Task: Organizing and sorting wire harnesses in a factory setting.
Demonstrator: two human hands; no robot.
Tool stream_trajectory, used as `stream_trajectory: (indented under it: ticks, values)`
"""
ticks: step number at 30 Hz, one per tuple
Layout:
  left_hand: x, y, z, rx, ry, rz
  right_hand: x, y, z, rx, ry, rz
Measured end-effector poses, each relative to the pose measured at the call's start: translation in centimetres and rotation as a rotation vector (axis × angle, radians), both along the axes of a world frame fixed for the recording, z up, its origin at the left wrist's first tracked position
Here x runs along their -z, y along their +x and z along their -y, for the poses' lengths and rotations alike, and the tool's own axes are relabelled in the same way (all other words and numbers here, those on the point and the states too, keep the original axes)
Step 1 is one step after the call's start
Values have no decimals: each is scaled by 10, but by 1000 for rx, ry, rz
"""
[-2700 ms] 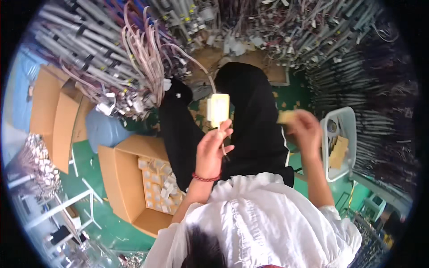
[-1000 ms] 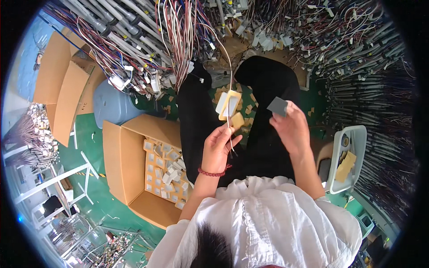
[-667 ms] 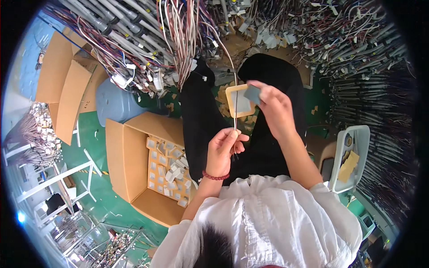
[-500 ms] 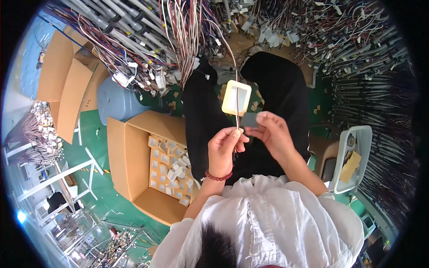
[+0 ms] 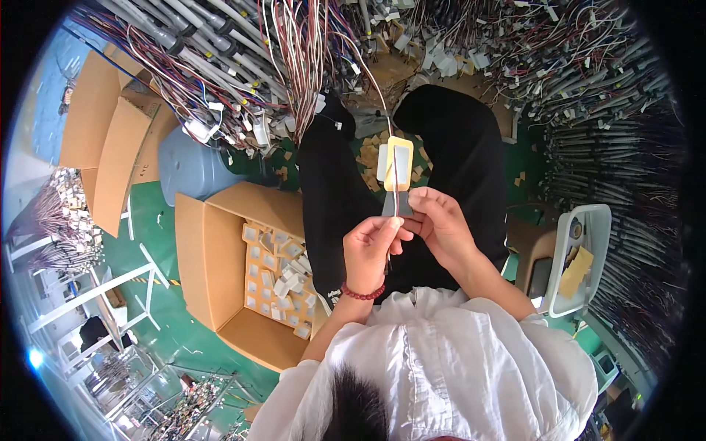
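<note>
My left hand (image 5: 368,253) pinches a thin bundle of dark and light wires (image 5: 389,110) between thumb and fingertips. On the wires, just beyond the fingertips, sits a small white block with a yellow, rounded frame (image 5: 390,184). Its white side shows at the left, and the wires run across its face. Between my thumb and fingers, my right hand (image 5: 443,229) grips a flat dark grey piece (image 5: 401,204). That piece lies against the wires, between the framed block and my left fingertips. Both hands are close together above my lap.
An opened cardboard box (image 5: 213,272) at my left holds many white, yellow-framed blocks. A blue stool (image 5: 193,165) stands beyond it. Wire harnesses (image 5: 301,73) hang ahead, with more stacked at the right. A white bin (image 5: 601,242) stands at my right. Yellowish scraps litter the green floor (image 5: 158,257).
My right hand has moved left, bringing the grey piece onto the wires next to my left fingertips. The framed block has turned, so its white side now shows at the left.
</note>
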State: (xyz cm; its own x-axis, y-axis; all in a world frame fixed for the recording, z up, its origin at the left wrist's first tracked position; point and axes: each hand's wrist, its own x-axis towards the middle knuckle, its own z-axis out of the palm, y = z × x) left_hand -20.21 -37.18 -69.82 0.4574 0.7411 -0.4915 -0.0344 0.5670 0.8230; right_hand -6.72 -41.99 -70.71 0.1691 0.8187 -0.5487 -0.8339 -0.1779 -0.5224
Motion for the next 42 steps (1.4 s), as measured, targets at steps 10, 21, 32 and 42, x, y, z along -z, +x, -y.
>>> stream_trajectory:
  ticks: [10, 21, 32, 42]
  values:
    - [-2, 1, 5, 11, -140, 194, 9, 6, 1, -106, 184, -209]
    - [6, 2, 9, 47, -27, 152, 11, 3, 1, -153, 231, -241]
    - [8, -19, -91, 308, 598, -171, -2, -4, 1, -82, 139, 92]
    - [71, 48, -62, 250, -175, 348, -6, 0, 10, 57, -15, 295]
